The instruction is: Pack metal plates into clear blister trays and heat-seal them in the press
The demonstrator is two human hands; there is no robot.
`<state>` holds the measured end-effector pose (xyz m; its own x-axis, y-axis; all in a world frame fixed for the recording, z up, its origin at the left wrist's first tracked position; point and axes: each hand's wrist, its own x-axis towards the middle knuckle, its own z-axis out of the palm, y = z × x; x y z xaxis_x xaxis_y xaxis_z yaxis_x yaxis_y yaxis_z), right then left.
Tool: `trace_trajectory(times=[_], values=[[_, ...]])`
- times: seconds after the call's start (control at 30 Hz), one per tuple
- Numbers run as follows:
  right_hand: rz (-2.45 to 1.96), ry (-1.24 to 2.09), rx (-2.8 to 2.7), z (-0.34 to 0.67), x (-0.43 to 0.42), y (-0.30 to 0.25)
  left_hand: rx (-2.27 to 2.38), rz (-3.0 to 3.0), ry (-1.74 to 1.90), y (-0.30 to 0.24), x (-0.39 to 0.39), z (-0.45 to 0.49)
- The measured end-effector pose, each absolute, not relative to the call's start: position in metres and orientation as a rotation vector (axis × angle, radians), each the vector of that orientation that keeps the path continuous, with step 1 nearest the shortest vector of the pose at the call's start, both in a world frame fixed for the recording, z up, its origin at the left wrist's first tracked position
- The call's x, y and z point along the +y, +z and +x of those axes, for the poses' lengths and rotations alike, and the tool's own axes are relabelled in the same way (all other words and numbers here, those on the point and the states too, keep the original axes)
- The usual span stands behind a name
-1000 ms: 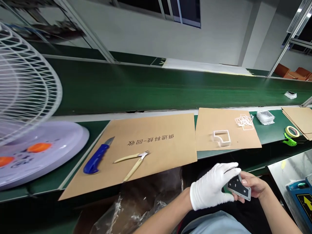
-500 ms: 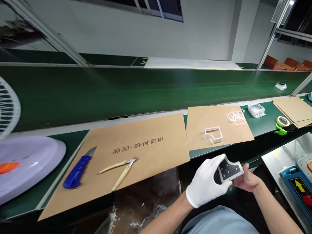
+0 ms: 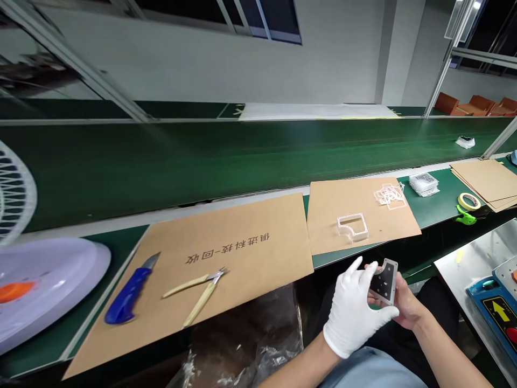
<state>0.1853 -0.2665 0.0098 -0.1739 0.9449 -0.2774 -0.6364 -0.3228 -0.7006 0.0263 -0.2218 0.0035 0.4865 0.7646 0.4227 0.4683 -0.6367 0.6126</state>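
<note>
My left hand (image 3: 355, 312), in a white glove, and my bare right hand (image 3: 406, 304) together hold a small flat grey-rimmed black plate (image 3: 384, 281) below the bench edge. The plate stands nearly upright between them, with the gloved fingers curled round its left side. A clear plastic frame (image 3: 353, 227) of a similar outline lies on the smaller cardboard sheet (image 3: 331, 215) just beyond my hands. More clear frames (image 3: 390, 195) are piled at that sheet's far right corner.
A large cardboard sheet (image 3: 250, 215) carries a blue utility knife (image 3: 127, 291) and yellow-handled snips (image 3: 200, 288). A fan base (image 3: 48, 285) stands at left. The green conveyor belt (image 3: 202, 156) runs behind. Bagged parts (image 3: 423, 183), a tape roll (image 3: 468, 201) and a blue machine (image 3: 495, 310) are at right.
The plate has been turned from lying flat-ish in my hands to standing nearly upright. My gloved fingers have shifted along its left edge. The view has drifted slightly.
</note>
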Motion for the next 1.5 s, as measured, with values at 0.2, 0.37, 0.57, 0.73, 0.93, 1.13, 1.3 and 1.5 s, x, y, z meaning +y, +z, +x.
trace_trajectory(times=[0.2,0.37,0.57,0.73,0.93,1.13,1.3,1.5], values=[[-0.943,1.936,-0.512,0.217,-0.263,0.018,0.675,2.454,0.926,0.019,-0.193,0.005],[-1.193,1.918,-0.511,0.217,-0.255,0.012,0.323,2.627,0.695,0.033,-0.172,0.004],[-1.354,1.897,-0.413,0.209,-0.242,-0.002,0.285,2.700,0.644,0.020,-0.163,0.006],[-1.397,1.982,-0.452,0.203,-0.220,0.000,0.275,2.827,0.553,0.029,-0.149,-0.001],[-1.418,2.028,-0.744,0.200,-0.180,0.005,0.287,2.912,0.490,0.041,-0.115,-0.007],[-1.552,1.184,-1.176,0.248,-0.128,0.007,0.789,2.672,0.676,0.056,-0.052,-0.004],[-1.460,0.956,-1.682,0.263,-0.089,-0.008,0.931,2.661,0.382,0.064,-0.012,0.017],[-1.454,0.768,-1.962,0.252,-0.066,-0.023,0.924,2.770,0.151,0.058,0.001,0.031]])
